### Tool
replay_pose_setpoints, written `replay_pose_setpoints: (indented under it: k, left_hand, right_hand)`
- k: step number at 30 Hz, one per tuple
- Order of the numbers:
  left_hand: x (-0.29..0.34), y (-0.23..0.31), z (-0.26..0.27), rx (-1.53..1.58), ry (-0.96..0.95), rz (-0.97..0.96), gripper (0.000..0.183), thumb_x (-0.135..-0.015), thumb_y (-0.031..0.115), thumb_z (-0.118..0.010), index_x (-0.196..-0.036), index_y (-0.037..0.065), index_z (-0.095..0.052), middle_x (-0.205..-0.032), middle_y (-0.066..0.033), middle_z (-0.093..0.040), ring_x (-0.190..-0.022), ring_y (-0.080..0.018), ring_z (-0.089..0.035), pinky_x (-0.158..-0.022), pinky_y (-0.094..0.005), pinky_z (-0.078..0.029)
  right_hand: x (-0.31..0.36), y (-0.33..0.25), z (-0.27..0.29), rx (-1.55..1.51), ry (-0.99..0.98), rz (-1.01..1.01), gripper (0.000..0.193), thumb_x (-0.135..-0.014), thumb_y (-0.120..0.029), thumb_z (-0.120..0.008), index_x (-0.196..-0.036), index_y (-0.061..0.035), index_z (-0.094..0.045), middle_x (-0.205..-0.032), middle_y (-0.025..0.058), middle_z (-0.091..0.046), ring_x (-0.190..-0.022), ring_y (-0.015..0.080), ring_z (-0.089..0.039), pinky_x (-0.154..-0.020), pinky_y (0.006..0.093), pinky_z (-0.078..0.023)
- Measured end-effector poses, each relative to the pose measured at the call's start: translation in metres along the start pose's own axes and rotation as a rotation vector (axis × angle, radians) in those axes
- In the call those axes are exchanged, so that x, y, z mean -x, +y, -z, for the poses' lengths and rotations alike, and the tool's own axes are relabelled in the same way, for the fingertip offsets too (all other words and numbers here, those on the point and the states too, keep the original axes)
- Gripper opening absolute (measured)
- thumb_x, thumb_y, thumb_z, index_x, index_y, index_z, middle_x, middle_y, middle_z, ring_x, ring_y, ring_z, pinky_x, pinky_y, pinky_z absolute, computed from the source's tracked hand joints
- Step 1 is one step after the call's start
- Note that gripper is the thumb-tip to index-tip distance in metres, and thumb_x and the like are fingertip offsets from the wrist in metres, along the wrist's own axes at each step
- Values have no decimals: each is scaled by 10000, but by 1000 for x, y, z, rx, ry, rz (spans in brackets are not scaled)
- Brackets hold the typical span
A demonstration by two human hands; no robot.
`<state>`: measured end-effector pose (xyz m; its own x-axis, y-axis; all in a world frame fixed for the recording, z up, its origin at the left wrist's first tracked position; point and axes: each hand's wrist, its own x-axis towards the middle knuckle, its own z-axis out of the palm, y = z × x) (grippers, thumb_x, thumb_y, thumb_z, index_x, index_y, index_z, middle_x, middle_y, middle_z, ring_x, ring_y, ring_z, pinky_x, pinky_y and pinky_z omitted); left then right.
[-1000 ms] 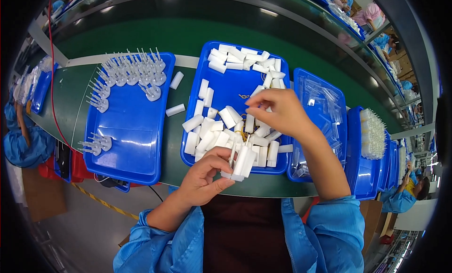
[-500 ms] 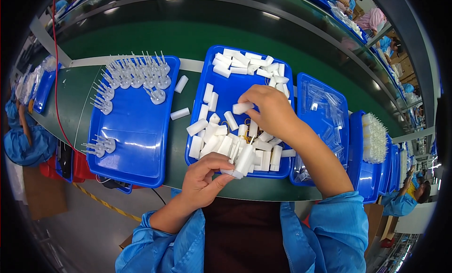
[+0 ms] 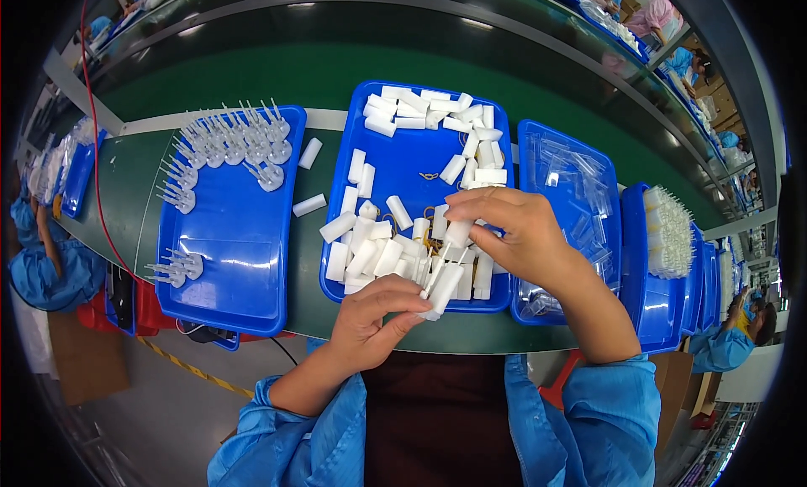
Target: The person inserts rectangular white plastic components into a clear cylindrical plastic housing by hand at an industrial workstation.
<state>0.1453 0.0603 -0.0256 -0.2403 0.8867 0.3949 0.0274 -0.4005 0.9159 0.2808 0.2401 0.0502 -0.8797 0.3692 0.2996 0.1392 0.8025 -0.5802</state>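
Over the near edge of the middle blue tray (image 3: 346, 295), my left hand (image 3: 374, 319) pinches a pale pronged base (image 3: 432, 315). A white block (image 3: 446, 287) stands on that base, and thin prongs stick up beside it. My right hand (image 3: 517, 226) is just to the upper right, thumb and fingers closed on another white block (image 3: 459, 233). That block is close to the prong tips; whether it touches them I cannot tell. Beneath both hands lies a pile of loose white blocks (image 3: 363, 258).
A blue tray (image 3: 220, 268) at left carries several pronged bases (image 3: 231, 142). Two loose blocks (image 3: 309, 205) lie between the trays. To the right are a tray of clear plastic pieces (image 3: 580, 184) and a tray of packed white pieces (image 3: 668, 235). Other people (image 3: 50, 260) sit farther off.
My right hand has come down and nearer, bringing its white block from above the tray to the prongs. My left hand still grips the pronged base. The view has shifted slightly.
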Motion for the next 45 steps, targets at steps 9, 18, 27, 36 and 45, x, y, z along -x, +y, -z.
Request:
replay_pose_setpoints:
  k: [9,18,27,36,45]
  left_hand:
    - [-4,1,3,-30,-110,-92,182,-786,-14,-641,-958,40,-669,-900,-97,-612,-788,-211,-580,-691,-277,-463]
    - [-6,0,-1,-65,-85,-117,224,-793,68,-677,-1006,40,-614,-1080,-123,-539,-877,-189,-557,-763,-269,-452]
    - [4,-4,7,233,-42,15,225,-786,96,-699,-968,14,-595,-1129,-141,-470,-945,-171,-532,-819,-290,-434]
    - [7,-10,19,325,9,71,203,-748,40,-706,-917,54,-594,-1090,-132,-545,-977,-226,-514,-883,-344,-386]
    - [4,-4,17,120,82,-106,214,-738,76,-725,-918,44,-616,-879,-75,-647,-1008,-295,-513,-933,-429,-339]
  right_hand:
    - [11,-23,18,-44,-35,56,254,-705,16,-674,-948,-56,-683,-976,99,-670,-870,227,-658,-703,294,-528]
    - [14,-17,18,-465,-205,-138,132,-683,-43,-753,-809,-48,-714,-807,86,-689,-782,183,-662,-687,273,-511]
    - [18,-17,-2,-709,-233,-221,140,-653,-4,-768,-776,-45,-716,-801,88,-692,-777,172,-658,-685,272,-504]
    - [-37,3,-22,-266,-136,-329,288,-710,-96,-720,-988,-40,-670,-890,108,-681,-779,195,-653,-684,299,-507]
    - [-78,25,-67,292,-451,-286,332,-670,-108,-696,-986,-41,-616,-838,134,-651,-785,288,-638,-719,341,-503]
